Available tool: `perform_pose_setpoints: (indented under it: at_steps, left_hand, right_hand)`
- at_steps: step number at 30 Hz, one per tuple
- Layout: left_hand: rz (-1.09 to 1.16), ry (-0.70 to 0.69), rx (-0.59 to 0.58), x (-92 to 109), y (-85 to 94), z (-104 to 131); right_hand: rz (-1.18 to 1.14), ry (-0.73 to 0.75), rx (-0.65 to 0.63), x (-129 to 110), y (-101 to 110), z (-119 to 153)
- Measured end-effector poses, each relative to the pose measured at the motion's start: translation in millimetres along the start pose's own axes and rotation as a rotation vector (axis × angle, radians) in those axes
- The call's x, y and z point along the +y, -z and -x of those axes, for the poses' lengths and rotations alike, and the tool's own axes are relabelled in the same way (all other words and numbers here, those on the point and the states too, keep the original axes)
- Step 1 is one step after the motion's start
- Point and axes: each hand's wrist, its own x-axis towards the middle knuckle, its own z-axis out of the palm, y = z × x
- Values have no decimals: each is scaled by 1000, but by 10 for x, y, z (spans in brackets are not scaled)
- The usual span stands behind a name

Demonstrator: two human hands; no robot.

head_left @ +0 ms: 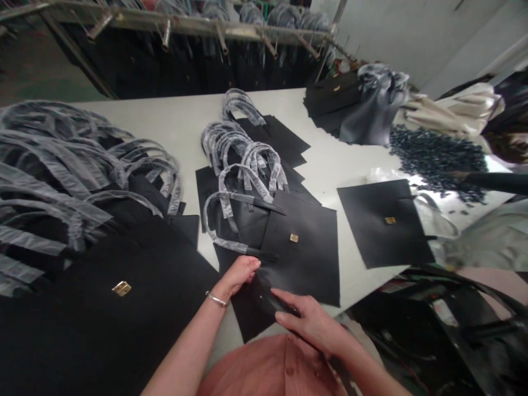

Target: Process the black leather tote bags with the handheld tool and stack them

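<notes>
My left hand is closed, thumb and fingers pinching the edge of a black bag panel just below one end of a plastic-wrapped handle. A small gold clasp plate sits on that panel. Close to my body, my right hand is closed with thumb and index finger around a dark leather-like piece. This piece bends up toward my left fingers, and its lower end runs under my right hand, partly hidden. Whether it is part of the panel, I cannot tell.
Bag panels with wrapped handles are heaped at the left, and more overlap at mid-table. Another black panel lies to the right. Behind it are a pile of small dark pieces and stacked black bags. A metal rack stands beyond the table.
</notes>
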Motion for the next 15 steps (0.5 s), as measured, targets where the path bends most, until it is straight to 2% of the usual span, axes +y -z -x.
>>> perform_pose_setpoints:
  at_steps: [5,10,15]
  left_hand:
    - [41,3,-34,-3,10,-21]
    - [65,3,-20,-8,18,-23]
    - [83,15,-44,-7,36,-23]
  right_hand:
    - [-18,-51,2,42,63,44]
    - [-19,6,-14,-51,18,-66]
    - [-25,-27,5,-61,96,37]
